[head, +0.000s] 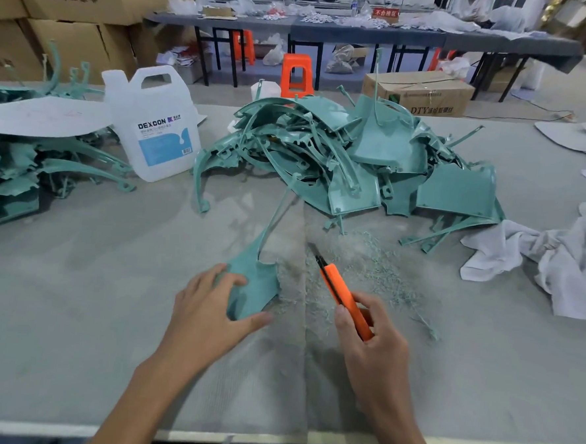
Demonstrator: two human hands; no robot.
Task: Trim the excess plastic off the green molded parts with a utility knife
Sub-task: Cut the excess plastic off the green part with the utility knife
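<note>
On the grey worktop [73, 311] the left hand [211, 306] grips a flat teal-green molded plastic part [258, 288], the right hand [375, 343] is curled round an orange utility knife [344, 292] just beside it, over thin green shavings [375, 261], with a heap of green molded parts [357, 157] beyond.

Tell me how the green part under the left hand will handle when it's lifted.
The green part is probably light: it looks like a thin moulded sheet. Its long narrow stem, pointing toward the pile, will likely flex and wag. Its ragged edge may snag, so the left hand gripping the broad end seems sensible.
</note>
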